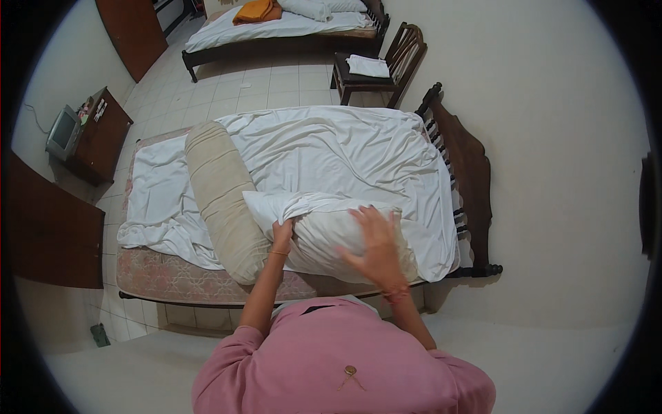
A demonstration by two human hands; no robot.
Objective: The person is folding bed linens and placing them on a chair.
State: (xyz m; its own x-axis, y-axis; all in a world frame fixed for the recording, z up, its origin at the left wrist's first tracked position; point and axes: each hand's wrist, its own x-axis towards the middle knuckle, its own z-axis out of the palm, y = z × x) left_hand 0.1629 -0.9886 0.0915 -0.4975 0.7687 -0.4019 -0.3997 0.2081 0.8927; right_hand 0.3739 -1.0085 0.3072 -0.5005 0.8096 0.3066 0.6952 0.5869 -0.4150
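A cream pillow (321,241) lies along the near side of the bed, its left end inside a white pillowcase (265,208). The case is bunched into folds around the pillow's middle. My left hand (283,234) is closed on the gathered edge of the case, on the pillow's near side. Over the pillow's right part is my right hand (376,250), fingers spread and slightly blurred by motion; whether it touches the pillow I cannot tell. A long beige bolster (221,196) lies crosswise on the bed, against the pillow's left end.
A rumpled white sheet (331,148) partly covers the floral mattress (172,276). The dark wooden headboard (465,165) rises at the right. Beyond the bed are a chair (372,79) holding a folded white cloth and a second bed (276,45). A television (64,131) stands by a cabinet (103,141) at the left.
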